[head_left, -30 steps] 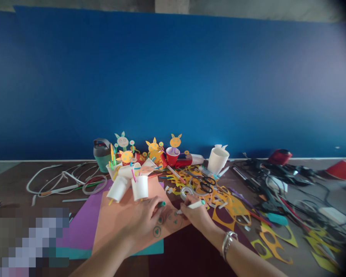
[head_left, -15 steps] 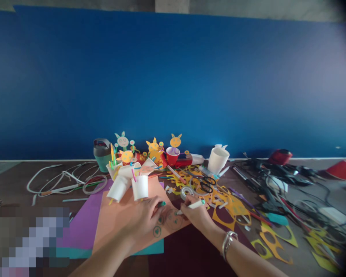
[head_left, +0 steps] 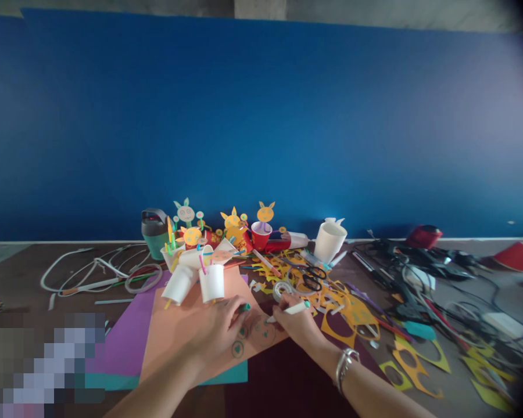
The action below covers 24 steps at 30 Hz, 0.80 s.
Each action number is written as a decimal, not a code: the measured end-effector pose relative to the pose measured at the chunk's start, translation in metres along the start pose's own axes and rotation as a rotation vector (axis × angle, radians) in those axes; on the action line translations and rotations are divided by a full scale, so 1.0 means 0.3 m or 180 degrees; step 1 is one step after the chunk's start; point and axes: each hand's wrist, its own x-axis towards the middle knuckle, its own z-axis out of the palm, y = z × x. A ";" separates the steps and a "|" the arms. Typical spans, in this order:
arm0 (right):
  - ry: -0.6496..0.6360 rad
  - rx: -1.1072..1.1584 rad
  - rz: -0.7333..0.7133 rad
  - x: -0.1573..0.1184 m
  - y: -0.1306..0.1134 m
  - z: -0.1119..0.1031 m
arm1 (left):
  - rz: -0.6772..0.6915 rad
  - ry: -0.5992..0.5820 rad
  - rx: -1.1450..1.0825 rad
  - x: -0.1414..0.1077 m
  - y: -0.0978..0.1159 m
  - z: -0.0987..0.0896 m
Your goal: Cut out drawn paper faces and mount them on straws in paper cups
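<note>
Curling over orange paper (head_left: pixel 168 331), the hands (head_left: pixel 221 325) (head_left: pixel 297 323) grip: left a green cap (head_left: pixel 245 307), right a white marker (head_left: pixel 294 309).

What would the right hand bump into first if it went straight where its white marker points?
Probably the left hand, just across the peach-coloured paper from the right hand, though depth is unclear.

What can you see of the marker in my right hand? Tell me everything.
The marker has a slim white barrel, seemingly plastic, with a green far end. It slants in the fingers of your right hand, its narrow tip pointing down and left at a circle drawn on the orange paper. Whether the tip touches the paper is too small to tell. No cap shows on the tip.
</note>
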 end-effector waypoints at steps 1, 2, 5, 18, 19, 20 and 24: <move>-0.0003 -0.0017 -0.0005 0.000 -0.001 0.000 | -0.0001 -0.0006 0.0016 0.000 0.000 -0.001; -0.0003 -0.0039 -0.0017 0.000 -0.001 0.001 | -0.0001 -0.0008 0.0035 0.000 0.000 -0.002; -0.0010 -0.0022 -0.0008 0.002 0.004 0.003 | 0.0010 -0.0002 0.0033 0.001 0.000 -0.001; 0.0101 0.0112 -0.0110 0.003 -0.018 -0.008 | 0.0001 0.0052 -0.0001 0.003 -0.007 0.009; 0.0078 0.0126 -0.0098 0.002 -0.016 -0.007 | 0.0008 0.0059 -0.0022 0.002 -0.007 0.010; 0.0051 0.0155 -0.0080 0.001 -0.012 -0.005 | 0.0019 0.0075 -0.0040 0.002 -0.006 0.011; -0.0030 0.0239 -0.0064 0.003 0.007 0.005 | 0.0054 0.0075 -0.0071 0.002 -0.001 0.006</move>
